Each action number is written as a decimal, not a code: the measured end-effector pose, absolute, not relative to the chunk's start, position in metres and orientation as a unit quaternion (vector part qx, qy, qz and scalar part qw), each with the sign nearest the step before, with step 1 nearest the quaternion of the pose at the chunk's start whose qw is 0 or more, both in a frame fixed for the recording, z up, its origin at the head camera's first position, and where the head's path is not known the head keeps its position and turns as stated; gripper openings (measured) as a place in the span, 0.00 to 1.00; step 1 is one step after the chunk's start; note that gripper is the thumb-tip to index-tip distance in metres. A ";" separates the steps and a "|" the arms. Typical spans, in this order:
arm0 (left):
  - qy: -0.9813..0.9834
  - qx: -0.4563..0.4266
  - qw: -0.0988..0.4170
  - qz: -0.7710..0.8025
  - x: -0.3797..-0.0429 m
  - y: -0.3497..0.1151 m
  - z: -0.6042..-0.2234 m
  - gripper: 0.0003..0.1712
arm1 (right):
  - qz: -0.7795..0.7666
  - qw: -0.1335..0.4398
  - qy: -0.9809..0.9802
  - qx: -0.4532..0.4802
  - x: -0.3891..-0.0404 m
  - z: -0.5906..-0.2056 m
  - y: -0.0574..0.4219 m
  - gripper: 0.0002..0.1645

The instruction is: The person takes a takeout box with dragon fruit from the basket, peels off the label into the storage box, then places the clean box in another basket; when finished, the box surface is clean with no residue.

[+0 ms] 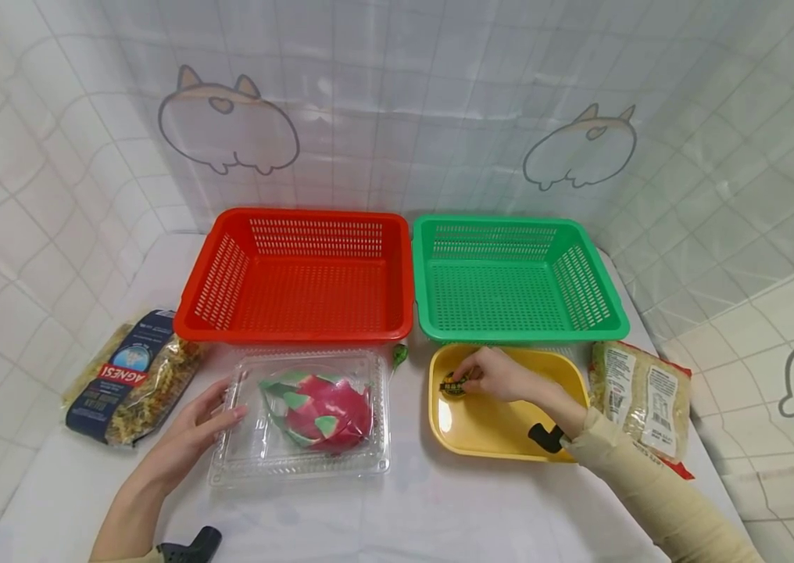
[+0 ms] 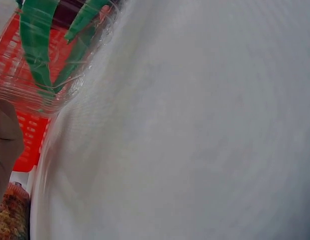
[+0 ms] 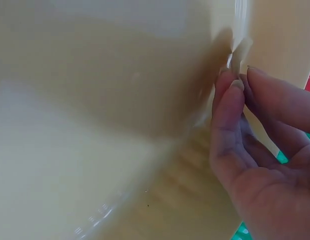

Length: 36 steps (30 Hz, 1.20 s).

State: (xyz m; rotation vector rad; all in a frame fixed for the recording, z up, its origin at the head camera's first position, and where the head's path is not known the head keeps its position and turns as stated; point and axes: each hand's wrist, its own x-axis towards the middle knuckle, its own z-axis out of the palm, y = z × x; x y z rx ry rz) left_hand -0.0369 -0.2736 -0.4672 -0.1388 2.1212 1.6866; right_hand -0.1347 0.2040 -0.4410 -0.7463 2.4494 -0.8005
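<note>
My right hand (image 1: 502, 375) reaches into the yellow tray (image 1: 495, 442). Its thumb and fingertips pinch a small black and gold sticker (image 1: 452, 384); the right wrist view shows a pale bit of it (image 3: 240, 54) jutting from the fingertips. Beside a clear plastic box (image 1: 242, 450), my left hand (image 1: 193, 430) touches the left edge, fingers extended. A pink dragon fruit (image 1: 341, 414) with green tips lies in that box. The left wrist view catches only part of the left hand (image 2: 4, 145) and the box's corner (image 2: 49, 100).
Behind stand a red basket (image 1: 320, 301) and a green basket (image 1: 491, 293), side by side. A pasta bag (image 1: 133, 379) lies at the left, a bag of pale grains (image 1: 643, 403) at the right. Between box and tray sits a small green object (image 1: 399, 356).
</note>
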 end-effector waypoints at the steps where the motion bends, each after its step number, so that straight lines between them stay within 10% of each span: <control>1: 0.764 -0.050 0.212 0.607 -0.037 -0.274 -0.467 0.43 | -0.287 0.224 0.891 -0.272 -0.135 -0.441 0.204 0.10; 36: 0.759 -0.055 0.212 0.614 -0.036 -0.273 -0.467 0.45 | -0.200 0.112 0.927 -0.297 -0.128 -0.469 0.194 0.14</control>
